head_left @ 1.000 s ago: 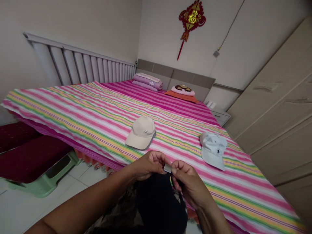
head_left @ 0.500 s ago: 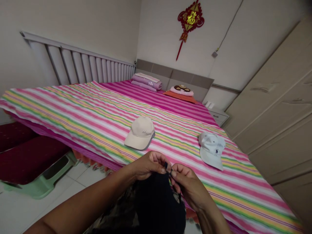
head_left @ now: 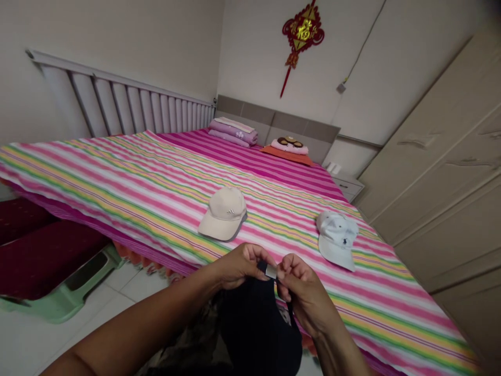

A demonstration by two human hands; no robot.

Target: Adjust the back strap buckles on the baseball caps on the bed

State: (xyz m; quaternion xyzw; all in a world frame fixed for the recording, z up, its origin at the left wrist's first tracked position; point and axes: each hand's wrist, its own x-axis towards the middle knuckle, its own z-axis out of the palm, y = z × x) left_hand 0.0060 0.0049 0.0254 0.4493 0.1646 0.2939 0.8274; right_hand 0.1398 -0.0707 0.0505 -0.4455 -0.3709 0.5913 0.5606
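A dark cap (head_left: 258, 324) hangs from both hands in front of my body, low in the head view. My left hand (head_left: 242, 266) pinches its back strap, where a small pale buckle or tag (head_left: 271, 271) shows. Close beside it, my right hand (head_left: 299, 282) has its fingers closed on the strap's other part. Fingertips cover some of the strap. Beyond my hands, a beige cap (head_left: 227, 206) with a small logo lies on the striped sheet (head_left: 164, 193), brim toward me. Further right lies a white cap (head_left: 338, 235) with a small dark emblem.
Folded purple bedding (head_left: 233, 133) and a pink folded item (head_left: 289, 148) lie near the headboard (head_left: 301, 128). A stool (head_left: 58, 261) with a dark red cover stands at the left. A wardrobe (head_left: 438, 172) lines the right side, with a nightstand (head_left: 346, 185) behind.
My hands have shifted slightly apart at the strap, and the pale buckle or tag shows more fully. The dark cap has moved a little to the right. The other caps stay in place.
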